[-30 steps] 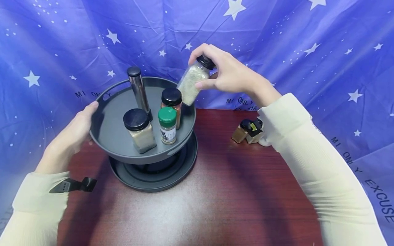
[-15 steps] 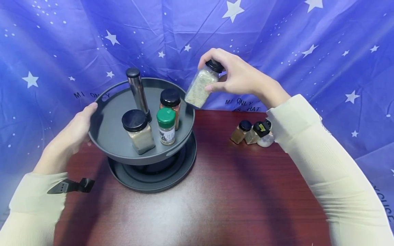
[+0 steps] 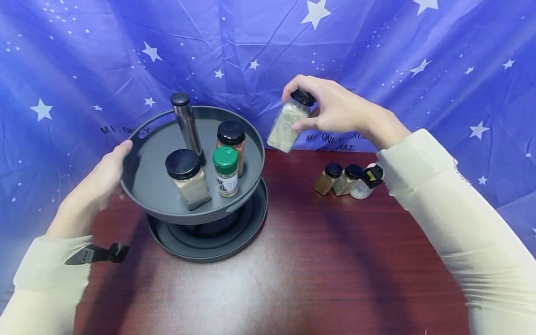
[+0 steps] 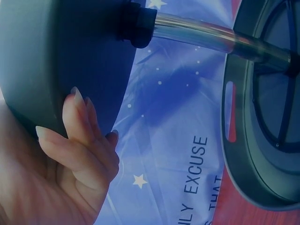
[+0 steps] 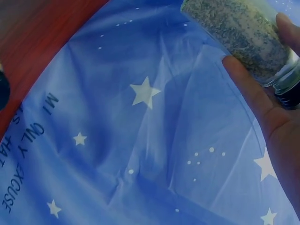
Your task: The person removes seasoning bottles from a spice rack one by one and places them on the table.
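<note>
My right hand [image 3: 339, 104] holds a clear jar of pale green-grey flakes [image 3: 286, 124] by its black lid, tilted, in the air right of the tray. In the right wrist view the flake jar [image 5: 241, 35] shows at the top right, with fingers along it. My left hand [image 3: 98, 179] grips the left rim of the upper tray [image 3: 146, 186] of a dark grey two-tier rack. In the left wrist view its fingertips [image 4: 75, 105] press the tray's underside. On the tray stand a black-lidded jar of pale powder [image 3: 192, 188], a green-capped shaker [image 3: 226, 174] and a black-lidded jar of reddish spice [image 3: 231, 137].
The rack's metal post [image 3: 187, 125] rises through the upper tray. Its lower tray [image 3: 209, 253] rests on the reddish wooden table [image 3: 301, 260]. Farther right stand a brown spice jar [image 3: 326, 180], a paler jar [image 3: 346, 182] and a white container [image 3: 361, 190]. A blue starry cloth [image 3: 234, 56] hangs behind.
My right hand has carried the flake jar rightward and slightly down, away from the tray's far right rim. My left hand stays on the tray.
</note>
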Demonstrator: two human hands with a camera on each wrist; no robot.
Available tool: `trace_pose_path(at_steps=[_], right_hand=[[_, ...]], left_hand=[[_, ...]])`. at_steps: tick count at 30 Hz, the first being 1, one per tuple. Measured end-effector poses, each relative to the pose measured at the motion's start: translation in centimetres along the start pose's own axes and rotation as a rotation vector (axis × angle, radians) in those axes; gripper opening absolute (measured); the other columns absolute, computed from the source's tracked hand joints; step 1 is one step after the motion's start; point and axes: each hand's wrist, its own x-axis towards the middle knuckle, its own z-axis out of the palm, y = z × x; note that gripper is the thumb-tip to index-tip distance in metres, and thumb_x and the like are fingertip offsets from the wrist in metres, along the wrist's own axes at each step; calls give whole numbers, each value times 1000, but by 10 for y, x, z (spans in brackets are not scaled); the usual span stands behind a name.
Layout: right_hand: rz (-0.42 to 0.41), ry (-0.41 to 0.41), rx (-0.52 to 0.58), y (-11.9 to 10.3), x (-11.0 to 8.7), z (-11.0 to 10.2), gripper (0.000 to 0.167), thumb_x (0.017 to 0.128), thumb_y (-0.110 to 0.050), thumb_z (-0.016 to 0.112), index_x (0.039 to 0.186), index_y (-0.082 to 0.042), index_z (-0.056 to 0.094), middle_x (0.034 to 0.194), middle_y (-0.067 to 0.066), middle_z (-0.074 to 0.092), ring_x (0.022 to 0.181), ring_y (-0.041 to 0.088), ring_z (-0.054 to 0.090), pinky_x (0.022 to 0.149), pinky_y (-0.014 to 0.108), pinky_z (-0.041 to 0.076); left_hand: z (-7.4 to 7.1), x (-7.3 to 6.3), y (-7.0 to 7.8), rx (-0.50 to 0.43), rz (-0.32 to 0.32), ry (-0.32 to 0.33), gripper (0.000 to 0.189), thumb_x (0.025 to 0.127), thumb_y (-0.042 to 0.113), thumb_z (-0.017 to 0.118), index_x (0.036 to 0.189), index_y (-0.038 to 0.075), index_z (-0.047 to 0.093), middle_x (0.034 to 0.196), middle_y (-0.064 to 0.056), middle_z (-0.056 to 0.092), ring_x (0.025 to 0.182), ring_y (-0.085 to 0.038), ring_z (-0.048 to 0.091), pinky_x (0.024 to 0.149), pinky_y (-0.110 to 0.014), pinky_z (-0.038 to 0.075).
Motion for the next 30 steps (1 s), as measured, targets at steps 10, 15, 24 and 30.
trace_pose_path(at_steps=[10, 15, 24, 30], right_hand=[[-1, -30, -83, 10, -10, 0, 46, 85, -8, 77, 124, -12, 53, 125, 4, 53, 106, 16, 51, 88, 31, 55], [-23, -21, -115, 15, -18, 3, 44, 83, -7, 78, 121, -12, 55, 124, 4, 54, 106, 16, 50, 85, 30, 55], [-60, -25, -159, 24, -32, 13, 41, 80, -9, 79, 116, -13, 58, 117, 3, 57, 105, 15, 50, 86, 34, 49], [-40, -73, -184, 27, -40, 16, 38, 80, -8, 77, 113, -13, 58, 115, 4, 57, 105, 18, 50, 93, 40, 42]], left_hand=[[-1, -2, 0, -11, 8, 2, 58, 102, 59, 8, 90, 21, 51, 58, 8, 61, 45, -12, 52, 44, -35, 38], [0, -2, 1, -4, 9, 3, 59, 102, 59, 9, 88, 22, 52, 57, 8, 60, 44, -12, 50, 45, -35, 38], [0, -1, -1, -2, 3, 3, 61, 102, 60, 8, 83, 24, 54, 55, 7, 60, 45, -13, 51, 46, -36, 38], [-2, 0, -1, -1, 7, 6, 59, 102, 60, 9, 88, 23, 53, 57, 7, 61, 46, -13, 53, 45, -36, 39]])
